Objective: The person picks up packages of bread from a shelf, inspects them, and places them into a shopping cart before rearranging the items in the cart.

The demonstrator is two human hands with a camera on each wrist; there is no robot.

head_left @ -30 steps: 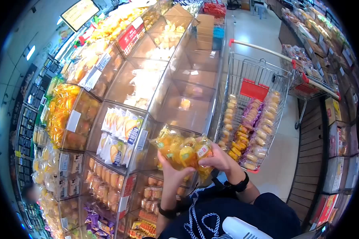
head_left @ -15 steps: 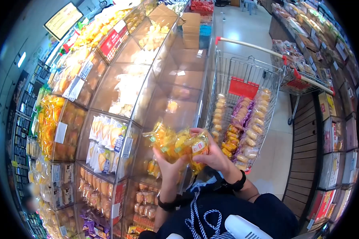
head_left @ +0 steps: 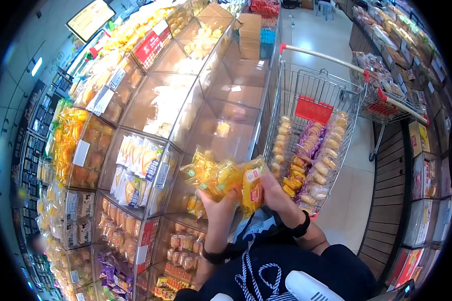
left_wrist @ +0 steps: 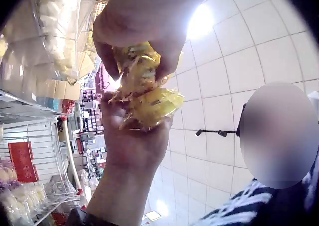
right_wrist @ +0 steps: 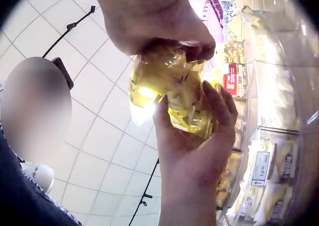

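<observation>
Up in front of the chest, both hands hold small cakes in shiny yellow wrappers. My left hand (head_left: pixel 220 213) grips a cluster of these wrapped cakes (head_left: pixel 212 173) from below, its thumb toward the other hand. My right hand (head_left: pixel 277 194) holds one wrapped cake (head_left: pixel 252 188) with a red and white label, the thumb lying along its side. The wrappers of the two hands are close together. In the right wrist view, the left hand's fingers (right_wrist: pixel 219 104) curl around the yellow wrappers (right_wrist: pixel 187 116). The right hand's fingertips are partly hidden behind the packs.
At left stand clear-walled display bins (head_left: pixel 155 193) with packaged breads (head_left: pixel 140 160). More yellow packs (head_left: pixel 196 204) lie in a bin below the left hand. A shopping cart (head_left: pixel 314 78) at right holds long packs of cakes (head_left: pixel 319 178). Another cart (head_left: pixel 391 103) stands behind it.
The right hand has turned its wrapped cake upright and drawn it slightly apart from the left hand's cluster. The head view swung right, then partly back.
</observation>
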